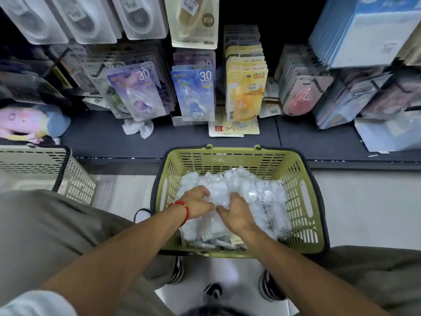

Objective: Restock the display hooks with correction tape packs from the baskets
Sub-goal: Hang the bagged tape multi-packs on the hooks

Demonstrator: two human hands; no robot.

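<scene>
While both hands, left hand [197, 202] and right hand [235, 214], reach into the green basket [303, 215], their curled fingers grip the clear correction tape packs [262, 195] heaped beneath them.

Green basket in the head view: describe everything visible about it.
The green basket is olive slotted plastic with a dark rim and folded-down handles, standing upright on the pale floor before the dark shelf. It is heaped with clear packs. The left hand and right hand both reach into the packs, fingers curled among them.
</scene>
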